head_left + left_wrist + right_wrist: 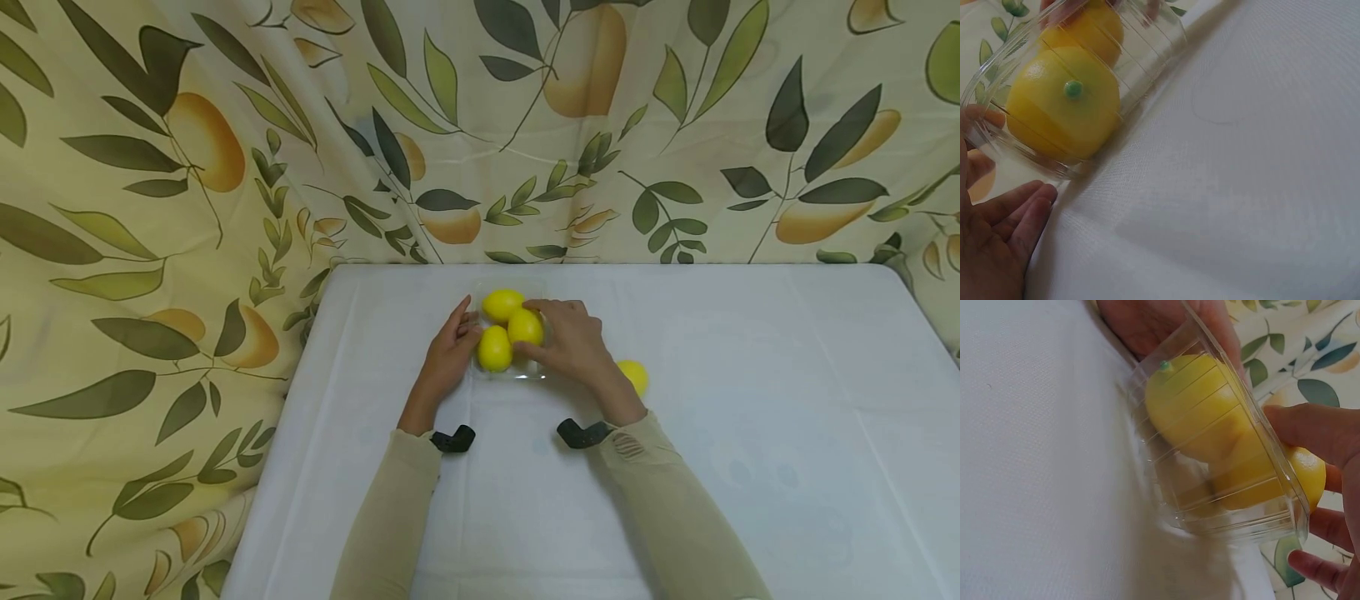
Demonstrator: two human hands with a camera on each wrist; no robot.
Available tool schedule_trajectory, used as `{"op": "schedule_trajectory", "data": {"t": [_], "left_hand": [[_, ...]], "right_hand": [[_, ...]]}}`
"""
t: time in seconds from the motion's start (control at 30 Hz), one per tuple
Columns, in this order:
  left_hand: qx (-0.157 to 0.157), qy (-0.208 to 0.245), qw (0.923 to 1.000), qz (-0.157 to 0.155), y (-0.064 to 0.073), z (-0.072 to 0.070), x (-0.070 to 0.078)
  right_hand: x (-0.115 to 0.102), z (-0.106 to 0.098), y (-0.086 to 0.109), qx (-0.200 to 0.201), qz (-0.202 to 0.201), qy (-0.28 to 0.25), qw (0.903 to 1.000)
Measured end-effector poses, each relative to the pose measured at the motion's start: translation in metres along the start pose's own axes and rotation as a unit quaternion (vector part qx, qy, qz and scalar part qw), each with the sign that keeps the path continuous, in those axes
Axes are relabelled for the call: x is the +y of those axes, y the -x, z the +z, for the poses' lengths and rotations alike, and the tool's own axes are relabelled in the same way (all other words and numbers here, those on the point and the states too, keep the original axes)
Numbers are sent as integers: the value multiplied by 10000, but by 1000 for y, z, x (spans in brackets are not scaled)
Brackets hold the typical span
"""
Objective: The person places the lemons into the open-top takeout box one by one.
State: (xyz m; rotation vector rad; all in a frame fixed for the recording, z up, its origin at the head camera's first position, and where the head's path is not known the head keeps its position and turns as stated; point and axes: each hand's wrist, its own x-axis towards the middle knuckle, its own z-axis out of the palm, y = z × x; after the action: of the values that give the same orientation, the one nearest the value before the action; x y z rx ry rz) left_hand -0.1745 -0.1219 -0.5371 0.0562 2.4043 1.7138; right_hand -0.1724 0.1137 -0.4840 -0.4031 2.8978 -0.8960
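Note:
A clear plastic container [531, 373] stands on the table with three yellow lemons in view in it: one at the back [502, 306], one at the front left [495, 349] and one at the right [526, 327]. My right hand [573, 337] grips the right lemon between thumb and fingers, partly above the container's rim. Beside the container's left wall is my left hand [450, 350], its fingers mostly straight and close against the plastic. In the left wrist view a lemon [1063, 106] with a green tip shows through the clear wall.
Another lemon [633, 377] lies on the table, partly hidden behind my right wrist. A white cloth covers the table [750, 350]. Behind it and to the left hangs a leaf-and-fruit patterned curtain [300, 183].

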Motion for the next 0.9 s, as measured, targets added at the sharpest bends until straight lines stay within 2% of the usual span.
{"op": "schedule_trajectory", "data": {"t": [0.67,0.9], "left_hand": [[45,-121,9999,38,1,0,1],[39,-144,9999,12,0,1,1]], "right_hand": [[0,0,1,6,121,4,9999],[2,2,0,76,108,195,9997]]}}
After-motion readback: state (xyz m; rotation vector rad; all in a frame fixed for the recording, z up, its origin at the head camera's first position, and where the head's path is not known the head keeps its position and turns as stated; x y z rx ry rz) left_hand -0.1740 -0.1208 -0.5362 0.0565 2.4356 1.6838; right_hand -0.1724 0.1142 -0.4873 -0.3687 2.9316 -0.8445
